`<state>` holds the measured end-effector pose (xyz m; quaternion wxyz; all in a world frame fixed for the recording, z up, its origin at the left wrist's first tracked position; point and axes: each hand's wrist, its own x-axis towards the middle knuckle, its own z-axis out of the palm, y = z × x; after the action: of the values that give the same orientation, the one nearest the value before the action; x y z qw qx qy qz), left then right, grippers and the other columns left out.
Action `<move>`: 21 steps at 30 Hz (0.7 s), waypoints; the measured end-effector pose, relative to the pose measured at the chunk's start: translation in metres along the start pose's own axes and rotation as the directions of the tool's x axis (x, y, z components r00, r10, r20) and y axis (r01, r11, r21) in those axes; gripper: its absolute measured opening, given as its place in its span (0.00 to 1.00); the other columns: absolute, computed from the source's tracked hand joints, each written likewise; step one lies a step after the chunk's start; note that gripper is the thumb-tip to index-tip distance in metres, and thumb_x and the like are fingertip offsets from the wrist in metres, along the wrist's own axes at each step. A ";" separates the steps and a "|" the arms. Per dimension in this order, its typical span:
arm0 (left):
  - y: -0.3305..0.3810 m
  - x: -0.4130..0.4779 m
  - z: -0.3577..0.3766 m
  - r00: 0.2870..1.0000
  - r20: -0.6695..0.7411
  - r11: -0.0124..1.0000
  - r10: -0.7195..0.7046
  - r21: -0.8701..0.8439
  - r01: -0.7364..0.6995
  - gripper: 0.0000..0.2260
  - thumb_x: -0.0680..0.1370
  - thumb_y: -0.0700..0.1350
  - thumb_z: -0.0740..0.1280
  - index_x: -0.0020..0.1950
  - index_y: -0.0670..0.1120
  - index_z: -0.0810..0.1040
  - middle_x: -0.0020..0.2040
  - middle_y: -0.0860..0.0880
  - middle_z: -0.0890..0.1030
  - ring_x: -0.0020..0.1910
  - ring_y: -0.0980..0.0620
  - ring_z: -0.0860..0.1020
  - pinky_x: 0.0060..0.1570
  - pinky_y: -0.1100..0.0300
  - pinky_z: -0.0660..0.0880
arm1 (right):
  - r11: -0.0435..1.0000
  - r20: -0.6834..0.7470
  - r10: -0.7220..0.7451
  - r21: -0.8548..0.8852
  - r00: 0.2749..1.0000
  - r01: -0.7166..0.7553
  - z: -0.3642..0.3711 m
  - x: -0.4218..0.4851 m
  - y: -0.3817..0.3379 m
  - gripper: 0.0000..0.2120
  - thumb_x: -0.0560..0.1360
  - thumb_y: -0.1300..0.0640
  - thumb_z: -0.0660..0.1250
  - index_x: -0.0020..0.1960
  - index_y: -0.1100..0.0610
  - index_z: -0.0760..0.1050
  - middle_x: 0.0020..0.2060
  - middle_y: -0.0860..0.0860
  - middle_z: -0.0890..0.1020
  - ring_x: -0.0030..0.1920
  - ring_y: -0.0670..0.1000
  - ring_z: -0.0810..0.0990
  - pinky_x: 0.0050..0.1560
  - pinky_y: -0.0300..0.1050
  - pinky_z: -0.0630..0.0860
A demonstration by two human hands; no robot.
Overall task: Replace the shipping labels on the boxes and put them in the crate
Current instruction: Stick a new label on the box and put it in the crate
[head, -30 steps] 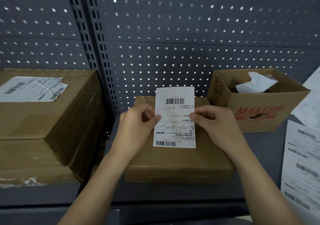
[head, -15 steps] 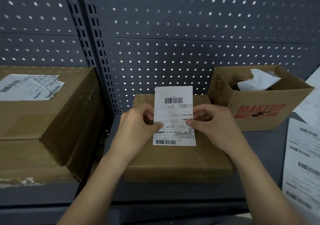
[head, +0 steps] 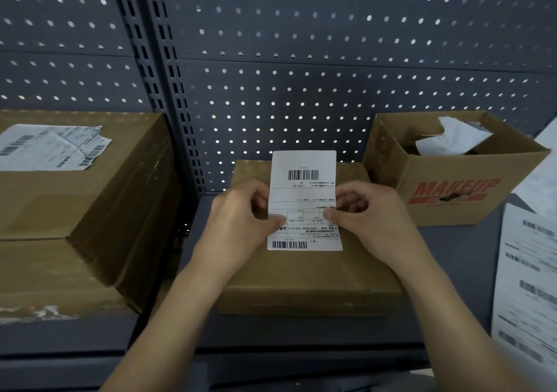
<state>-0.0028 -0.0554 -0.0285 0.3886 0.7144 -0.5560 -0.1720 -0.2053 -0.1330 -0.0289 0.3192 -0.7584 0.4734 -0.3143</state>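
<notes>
A white shipping label (head: 304, 192) with barcodes at top and bottom stands upright over a flat brown cardboard box (head: 307, 274) on the grey shelf. My left hand (head: 238, 226) pinches the label's left edge between thumb and fingers. My right hand (head: 370, 220) pinches its right edge the same way. The lower part of the label lies close to the box top; whether it touches there is unclear.
A large stack of brown boxes (head: 75, 211) with a torn old label (head: 51, 146) fills the left. An open "MAKEUP" carton (head: 452, 186) holding crumpled paper stands at the right. Sheets of labels (head: 530, 286) lie at the far right. A perforated panel (head: 301, 60) is behind.
Both thumbs have slid a little lower down the label's edges and the label has sunk slightly toward the box top.
</notes>
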 end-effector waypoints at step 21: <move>-0.005 -0.002 0.004 1.000 0.000 0.999 0.022 0.034 -0.022 0.15 0.72 0.48 0.77 0.49 0.58 0.73 0.48 0.59 0.75 0.55 0.55 0.72 0.49 0.63 0.66 | 0.971 -0.049 -0.060 -0.234 0.997 0.047 0.005 -0.010 -0.002 0.12 0.73 0.51 0.74 0.56 0.45 0.82 0.44 0.42 0.78 0.43 0.40 0.74 0.37 0.28 0.66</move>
<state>-0.0025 -0.0545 -0.0353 0.3785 0.7146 -0.5667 -0.1582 -0.2036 -0.1220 -0.0321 0.2064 -0.7941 0.4949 -0.2862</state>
